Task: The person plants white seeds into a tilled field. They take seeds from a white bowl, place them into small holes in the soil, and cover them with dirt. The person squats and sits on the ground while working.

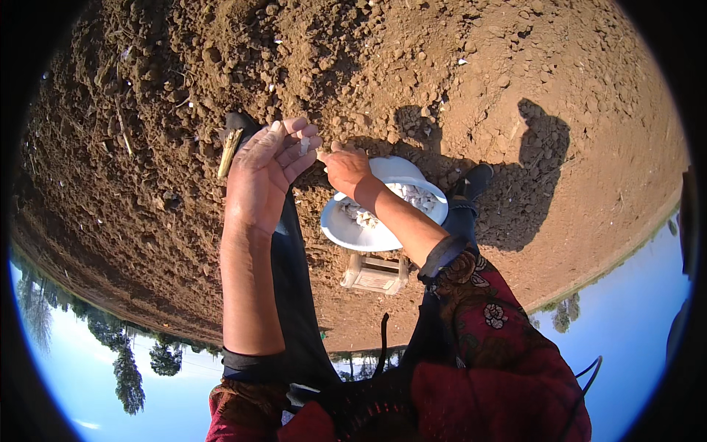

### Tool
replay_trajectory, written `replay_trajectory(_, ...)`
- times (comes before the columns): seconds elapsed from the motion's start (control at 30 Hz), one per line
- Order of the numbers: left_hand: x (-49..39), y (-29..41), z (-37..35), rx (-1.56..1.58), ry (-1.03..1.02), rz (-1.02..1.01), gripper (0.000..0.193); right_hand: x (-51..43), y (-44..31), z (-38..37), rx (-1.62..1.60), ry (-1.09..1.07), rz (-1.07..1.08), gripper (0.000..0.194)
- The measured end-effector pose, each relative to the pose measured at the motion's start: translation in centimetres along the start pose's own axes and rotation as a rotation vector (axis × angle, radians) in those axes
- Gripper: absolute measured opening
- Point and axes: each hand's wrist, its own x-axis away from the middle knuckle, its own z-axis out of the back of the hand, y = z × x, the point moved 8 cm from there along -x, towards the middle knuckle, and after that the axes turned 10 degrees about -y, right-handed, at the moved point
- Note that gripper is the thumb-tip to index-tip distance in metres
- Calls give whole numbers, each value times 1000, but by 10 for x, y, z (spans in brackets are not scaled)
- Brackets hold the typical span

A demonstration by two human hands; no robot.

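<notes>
My left hand (270,160) is turned palm up with its fingers curled, and a small pale garlic clove (304,145) rests against them. Just right of those fingertips is my right hand (348,168), back upward, its fingers pointing left over the soil. A pale speck shows at its fingertips, too small to make out. Under my right wrist stands a white basin (353,236) between my legs. Whitish garlic cloves (411,194) lie inside it, partly covered by my forearm.
Behind the basin, nearer my body, is a small wooden stool (378,276). A dry stalk stub (229,153) lies by my left shoe (243,122). My right shoe (476,179) is beyond the basin. Cloddy brown soil (165,110) with scattered white bits surrounds me.
</notes>
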Motion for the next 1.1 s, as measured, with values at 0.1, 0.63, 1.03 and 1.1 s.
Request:
replay_trajectory(0.1,5,6,8,44,44,-8,31,-35,-21,37,32,-1,-10,33)
replay_trajectory(0.63,13,38,27,147,25,-74,40,-23,-49,253,89,122,48,37)
replay_trajectory(1.03,2,-18,3,-235,-4,65,31,269,18,-30,-425,-41,-153,23)
replay_trajectory(1.1,-1,-37,5,-378,42,123,33,281,24,-54,-348,-103,-150,23)
